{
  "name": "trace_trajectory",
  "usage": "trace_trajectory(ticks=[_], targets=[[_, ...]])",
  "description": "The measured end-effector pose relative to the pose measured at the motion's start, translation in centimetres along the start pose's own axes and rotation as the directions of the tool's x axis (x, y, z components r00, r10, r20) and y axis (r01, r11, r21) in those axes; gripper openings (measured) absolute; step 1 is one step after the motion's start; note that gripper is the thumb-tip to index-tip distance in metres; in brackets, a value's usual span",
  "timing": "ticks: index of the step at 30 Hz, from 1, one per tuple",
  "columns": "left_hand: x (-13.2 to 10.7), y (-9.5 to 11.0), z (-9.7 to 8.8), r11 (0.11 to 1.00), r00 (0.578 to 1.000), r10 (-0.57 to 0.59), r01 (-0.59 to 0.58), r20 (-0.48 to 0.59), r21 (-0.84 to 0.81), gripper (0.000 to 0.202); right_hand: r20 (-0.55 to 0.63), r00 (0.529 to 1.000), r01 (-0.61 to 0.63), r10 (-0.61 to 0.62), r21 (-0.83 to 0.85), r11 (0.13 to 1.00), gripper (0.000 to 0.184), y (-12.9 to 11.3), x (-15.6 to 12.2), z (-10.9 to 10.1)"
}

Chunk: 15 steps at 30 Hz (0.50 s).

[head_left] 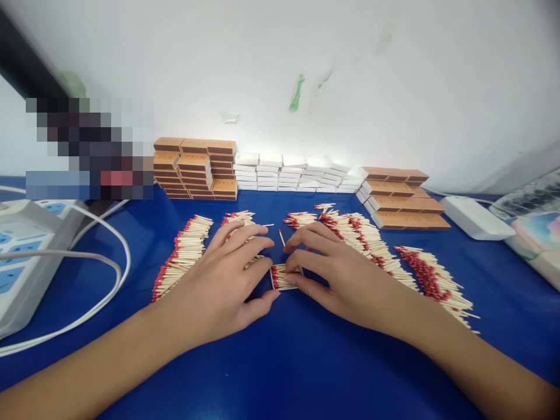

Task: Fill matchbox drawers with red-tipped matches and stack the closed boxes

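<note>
A small white matchbox tray (272, 284) lies on the blue table, with red-headed matches (279, 276) lying lengthwise in it. My right hand (336, 265) reaches over the tray's right end. Its thumb and index finger come close together on the matches inside, covering part of them. To the left, my left hand (231, 274) has its fingers apart, with thumb and index finger either side of the tray's left end and nothing held. A single match (281, 238) lies just beyond the tray. Loose matches (188, 248) form a pile beside my left hand.
More match piles (431, 280) spread on the right. Along the wall stand stacked orange matchboxes (195, 169), white trays (280, 173) and further orange box covers (406, 204). A power strip (26, 262) with white cables (125, 251) sits left; a white adapter (476, 217) lies right.
</note>
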<state>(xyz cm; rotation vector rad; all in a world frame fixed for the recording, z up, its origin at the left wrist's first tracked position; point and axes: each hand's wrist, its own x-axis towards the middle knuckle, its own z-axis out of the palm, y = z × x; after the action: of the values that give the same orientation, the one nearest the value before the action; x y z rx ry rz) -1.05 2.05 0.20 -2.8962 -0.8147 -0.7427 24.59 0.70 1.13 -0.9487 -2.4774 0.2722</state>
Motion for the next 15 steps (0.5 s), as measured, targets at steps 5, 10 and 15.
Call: trace_trajectory(ticks=[5, 10, 15], targets=[[-0.03, 0.0, -0.04, 1.0, 1.0, -0.004, 0.004, 0.007, -0.007, 0.022, 0.01, 1.0, 0.019, -0.02, 0.032, 0.999, 0.017, 0.15, -0.02, -0.05], [-0.05, 0.02, -0.02, 1.0, 1.0, -0.001, 0.001, 0.004, -0.005, 0.021, 0.03, 1.0, 0.006, -0.008, 0.069, 0.998, 0.02, 0.31, -0.17, 0.03], [-0.08, 0.04, 0.05, 1.0, 1.0, -0.001, 0.001, -0.006, 0.002, 0.022, 0.036, 0.999, 0.0, -0.002, 0.057, 0.998, 0.02, 0.48, -0.36, -0.12]])
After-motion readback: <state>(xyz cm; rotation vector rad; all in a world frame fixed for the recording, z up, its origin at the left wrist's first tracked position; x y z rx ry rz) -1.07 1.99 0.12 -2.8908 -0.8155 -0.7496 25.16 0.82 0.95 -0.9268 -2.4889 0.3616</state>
